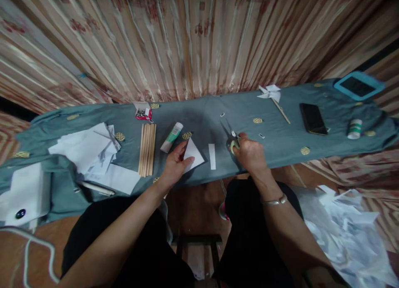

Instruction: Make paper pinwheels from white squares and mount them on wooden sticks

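Note:
My left hand [175, 165] is closed on a folded white paper piece [193, 154], pinching its left edge near the front of the grey-blue cloth [199, 117] on the table. My right hand [249, 153] is closed round the handles of a pair of scissors [232, 139], whose blades lie on the cloth and point away to the upper left. A narrow white paper strip [212, 156] lies between the two hands. A glue tube [171, 137] with a green label sits just beyond my left hand.
A row of wooden sticks [147, 148] and a heap of white paper [90, 151] lie at left, with a red pin box [143, 113] behind. A paper pinwheel [270, 92], a black phone [313, 118], a small bottle [355, 128] and a blue-framed tablet [358, 86] are at right. Paper scraps [349, 230] cover the floor.

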The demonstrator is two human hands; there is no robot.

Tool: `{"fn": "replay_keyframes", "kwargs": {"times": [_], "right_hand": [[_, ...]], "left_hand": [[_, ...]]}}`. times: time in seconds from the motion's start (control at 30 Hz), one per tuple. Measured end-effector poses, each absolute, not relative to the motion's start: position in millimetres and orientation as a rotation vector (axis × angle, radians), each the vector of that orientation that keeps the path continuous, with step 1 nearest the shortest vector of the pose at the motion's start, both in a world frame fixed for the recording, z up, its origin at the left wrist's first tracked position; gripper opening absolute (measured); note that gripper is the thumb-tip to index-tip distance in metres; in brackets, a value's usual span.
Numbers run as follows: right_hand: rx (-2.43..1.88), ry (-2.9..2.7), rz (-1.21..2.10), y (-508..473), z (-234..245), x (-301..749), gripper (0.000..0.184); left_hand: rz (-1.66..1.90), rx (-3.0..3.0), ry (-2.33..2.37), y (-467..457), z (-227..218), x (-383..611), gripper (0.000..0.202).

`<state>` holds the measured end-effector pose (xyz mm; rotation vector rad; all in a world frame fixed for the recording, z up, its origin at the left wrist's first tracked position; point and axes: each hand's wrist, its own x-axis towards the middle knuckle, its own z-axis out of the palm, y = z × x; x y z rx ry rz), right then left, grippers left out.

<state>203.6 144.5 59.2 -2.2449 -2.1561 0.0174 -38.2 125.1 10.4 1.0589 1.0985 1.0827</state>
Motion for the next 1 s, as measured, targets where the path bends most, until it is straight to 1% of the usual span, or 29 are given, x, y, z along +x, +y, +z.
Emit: {"fn": "replay_keyframes", "kwargs": {"times": [0.17,0.27,0.47,0.57,0.73,0.83,1.0], "right_hand": [[-2.24,-2.252,0.011,145.8,63.1,193.1,0.035],[-2.261,-2.243,0.012,145.1,65.3,189.5,0.035],[-2.307,-2.201,0.092,147.2,71.1,187.3,0.038],[-2.266,-2.231,0.122,144.8,72.0,192.8,0.038],[-2.238,-2.19,0.082,141.6,67.6,202.7,0.045],[-2.252,-2.133,0.049,144.6,63.9,207.0,0.047],[-2.276,-2.087,0.026,150.6,61.3,213.4,0.044]], "left_hand": [[1.074,1.328,1.233,126.3,3.7,-44.1,0.071],[1.007,1.488,1.313,125.8,2.7,-46.9,0.072],[0.877,1.982,1.374,121.1,6.5,-51.1,0.085],[0.832,2.069,1.385,120.0,6.0,-54.9,0.079],[0.856,2.083,1.403,121.6,8.0,-61.6,0.064],[0.881,2.038,1.418,120.5,14.3,-61.3,0.058],[0.851,1.844,1.493,118.9,23.9,-56.8,0.047]]}}
